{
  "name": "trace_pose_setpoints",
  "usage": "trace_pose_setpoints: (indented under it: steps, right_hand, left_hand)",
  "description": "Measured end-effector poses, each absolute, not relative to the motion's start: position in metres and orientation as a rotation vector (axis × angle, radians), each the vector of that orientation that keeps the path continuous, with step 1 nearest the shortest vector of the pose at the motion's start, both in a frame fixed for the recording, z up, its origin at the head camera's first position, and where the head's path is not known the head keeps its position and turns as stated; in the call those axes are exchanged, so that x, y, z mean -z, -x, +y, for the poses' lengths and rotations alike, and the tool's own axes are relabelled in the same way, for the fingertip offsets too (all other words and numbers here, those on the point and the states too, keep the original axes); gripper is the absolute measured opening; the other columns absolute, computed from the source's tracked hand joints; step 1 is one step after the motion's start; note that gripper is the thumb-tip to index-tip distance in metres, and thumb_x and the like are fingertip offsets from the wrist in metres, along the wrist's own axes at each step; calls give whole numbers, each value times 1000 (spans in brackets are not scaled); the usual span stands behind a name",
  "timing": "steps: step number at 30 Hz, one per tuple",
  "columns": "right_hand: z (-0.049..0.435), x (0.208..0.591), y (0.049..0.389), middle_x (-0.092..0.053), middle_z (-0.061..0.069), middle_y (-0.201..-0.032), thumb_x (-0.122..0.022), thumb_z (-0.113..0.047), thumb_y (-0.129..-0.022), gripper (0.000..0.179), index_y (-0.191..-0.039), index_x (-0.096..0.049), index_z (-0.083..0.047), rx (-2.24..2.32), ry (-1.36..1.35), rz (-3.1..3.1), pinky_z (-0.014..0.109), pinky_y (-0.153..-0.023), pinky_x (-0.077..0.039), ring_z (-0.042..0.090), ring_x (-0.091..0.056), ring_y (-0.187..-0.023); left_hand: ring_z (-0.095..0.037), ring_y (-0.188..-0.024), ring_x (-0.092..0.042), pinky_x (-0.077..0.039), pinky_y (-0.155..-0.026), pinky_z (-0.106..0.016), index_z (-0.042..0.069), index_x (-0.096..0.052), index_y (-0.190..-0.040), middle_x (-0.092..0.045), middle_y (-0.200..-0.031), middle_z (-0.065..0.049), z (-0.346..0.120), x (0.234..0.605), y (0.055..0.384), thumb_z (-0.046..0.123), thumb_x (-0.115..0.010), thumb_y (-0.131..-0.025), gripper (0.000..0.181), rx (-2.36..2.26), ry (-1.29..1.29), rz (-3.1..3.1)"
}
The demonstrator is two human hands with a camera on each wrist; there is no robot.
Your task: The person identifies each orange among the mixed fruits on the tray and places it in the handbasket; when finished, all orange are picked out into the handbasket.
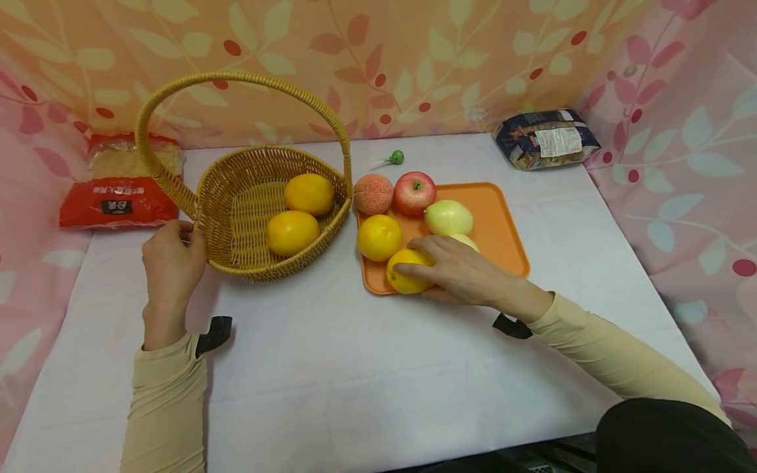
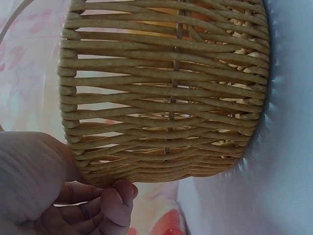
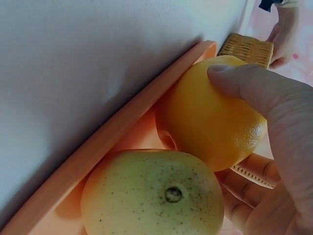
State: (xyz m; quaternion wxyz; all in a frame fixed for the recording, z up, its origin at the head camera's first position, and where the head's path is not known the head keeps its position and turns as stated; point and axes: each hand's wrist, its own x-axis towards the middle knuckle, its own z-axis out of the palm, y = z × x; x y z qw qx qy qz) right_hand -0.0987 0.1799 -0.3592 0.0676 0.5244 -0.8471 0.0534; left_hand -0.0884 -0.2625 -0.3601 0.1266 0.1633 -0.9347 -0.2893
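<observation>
A wicker basket (image 1: 260,266) with a tall handle stands left of centre and holds two oranges (image 1: 309,194). My left hand (image 1: 177,246) grips its near left rim by the handle's foot; in the left wrist view the curled fingers (image 2: 115,205) lie against the basket wall (image 2: 166,98). On an orange tray (image 1: 503,230), my right hand (image 1: 455,266) grips a yellow-orange fruit (image 1: 405,281) at the front left corner. In the right wrist view the thumb (image 3: 254,85) lies over this fruit (image 3: 205,122), beside a pale green pear (image 3: 151,196).
Also on the tray are a rough peach-coloured fruit (image 1: 373,194), a red apple (image 1: 414,192), a pale pear (image 1: 449,217) and an orange (image 1: 379,237). A red packet (image 1: 118,190) lies back left, a dark packet (image 1: 547,139) back right, a green lollipop (image 1: 393,157) between. Patterned cloth walls surround the table.
</observation>
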Motion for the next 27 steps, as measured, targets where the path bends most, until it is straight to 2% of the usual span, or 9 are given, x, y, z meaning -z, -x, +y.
trace_pose_setpoints:
  steps: [10,18,27]
  right_hand:
    - [181,352,94,-57,13,-121,-81,-36,-75,60,-129,-57,-28,-204,-1574,-2550,45,-89,-49,29,-57,-107]
    - [177,335,98,-58,17,-119,-80,-34,-72,62,-128,-57,-24,-319,-1629,-2397,43,-84,-48,30,-57,-104]
    - [158,314,112,-56,19,-123,-80,-35,-73,61,-128,-58,-21,-425,-1643,-2301,45,-90,-49,31,-54,-113]
  left_hand:
    - [-41,-85,-58,-28,-53,-10,-12,-62,-114,-65,-100,-31,-262,362,89,18,-45,-96,39,839,-467,-2717]
    - [-40,-82,-58,-33,-52,-15,-12,-62,-112,-64,-99,-31,-260,358,88,17,-44,-96,38,838,-455,-2719]
    - [-40,-84,-58,-31,-53,-13,-12,-62,-113,-64,-100,-31,-262,359,88,18,-44,-96,38,844,-475,-2725]
